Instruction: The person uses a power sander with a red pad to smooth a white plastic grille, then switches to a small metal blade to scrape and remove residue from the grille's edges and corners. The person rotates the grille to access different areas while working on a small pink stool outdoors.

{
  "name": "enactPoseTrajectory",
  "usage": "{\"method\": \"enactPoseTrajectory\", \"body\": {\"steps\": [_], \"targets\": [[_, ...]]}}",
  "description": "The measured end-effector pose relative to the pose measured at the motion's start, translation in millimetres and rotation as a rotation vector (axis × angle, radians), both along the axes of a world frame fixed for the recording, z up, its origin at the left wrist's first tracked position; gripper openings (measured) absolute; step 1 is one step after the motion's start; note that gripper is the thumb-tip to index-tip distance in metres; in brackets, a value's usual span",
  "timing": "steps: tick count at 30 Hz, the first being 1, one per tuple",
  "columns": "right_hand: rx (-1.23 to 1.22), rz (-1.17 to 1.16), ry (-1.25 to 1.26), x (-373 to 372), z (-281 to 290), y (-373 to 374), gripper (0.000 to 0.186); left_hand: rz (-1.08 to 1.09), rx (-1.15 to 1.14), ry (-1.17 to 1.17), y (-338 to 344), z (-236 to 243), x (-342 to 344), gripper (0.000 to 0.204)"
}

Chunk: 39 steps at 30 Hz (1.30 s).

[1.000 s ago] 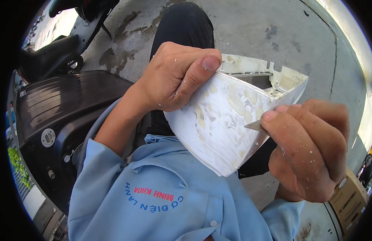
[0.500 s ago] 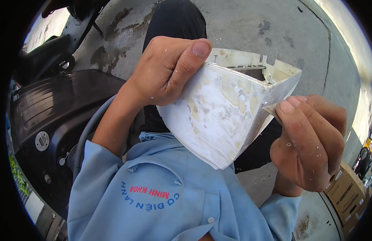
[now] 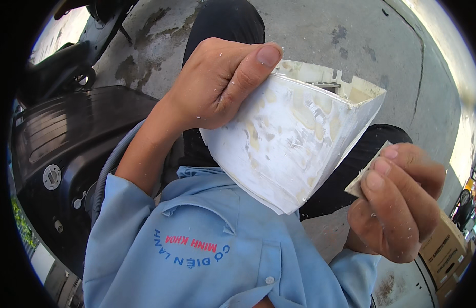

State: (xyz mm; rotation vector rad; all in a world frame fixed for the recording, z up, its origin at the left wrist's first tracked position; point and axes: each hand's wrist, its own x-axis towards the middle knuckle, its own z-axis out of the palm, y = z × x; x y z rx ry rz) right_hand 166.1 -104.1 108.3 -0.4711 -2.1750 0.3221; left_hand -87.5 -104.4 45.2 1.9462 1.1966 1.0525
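Note:
My left hand point(image 3: 222, 84) grips the top left edge of a white plastic cover point(image 3: 279, 138), thumb on the rim and the other fingers hidden behind. The cover is tilted above my lap, its broad face toward me. That face is dusty and scuffed, with beige and grey patches. Notches and an open hollow show along its far edge. To the right of the cover and apart from it, my right hand point(image 3: 397, 203) pinches a small folded piece of sandpaper point(image 3: 362, 179) between thumb and fingertips. White specks cling to both hands.
At the left lies a large dark panelled body point(image 3: 89, 133) with a round grey dial point(image 3: 52, 177), and a grey corrugated hose point(image 3: 113, 161) beside my arm. Part of a black vehicle frame point(image 3: 101, 43) stands farther off. Cardboard boxes point(image 3: 442, 249) sit at the right on concrete floor point(image 3: 320, 25).
My right hand has moved down and away from the cover's right side, with the sandpaper in it. My left hand has shifted slightly up and right on the cover, which has tilted a little.

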Motion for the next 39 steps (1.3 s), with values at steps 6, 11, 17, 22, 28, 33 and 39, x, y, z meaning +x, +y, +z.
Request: {"method": "enactPoseTrajectory", "body": {"steps": [6, 11, 17, 22, 28, 33, 39], "targets": [[0.166, -0.014, -0.054, -12.1, -12.2, 15.8, 0.02, 0.038, -0.064, 0.015, -8.1, 4.4, 2.7, 0.054], [0.165, -0.082, -0.072, -6.3, -20.4, -33.5, 0.015, 0.009, -0.108, -0.041, -6.1, 1.7, -9.0, 0.053], [0.147, -0.011, -0.123, 1.5, -2.2, -4.1, 0.024, 0.005, -0.044, -0.03, -3.1, 2.8, 1.0, 0.055], [0.23, -0.028, -0.158, -13.2, -3.4, 0.3, 0.022, 0.047, -0.058, 0.006, -12.2, 1.8, -0.8, 0.052], [0.188, -0.133, -0.207, -2.2, -12.0, -49.6, 0.017, 0.017, -0.036, 0.026, -11.4, 0.5, -5.4, 0.052], [0.233, -0.087, -0.197, 1.5, -0.2, -16.1, 0.022, 0.017, -0.036, 0.025, -4.5, 4.4, 4.7, 0.054], [0.285, -0.111, -0.18, -12.0, -4.5, -18.9, 0.021, 0.028, -0.034, 0.027, -8.9, 4.3, 4.7, 0.052]]}}
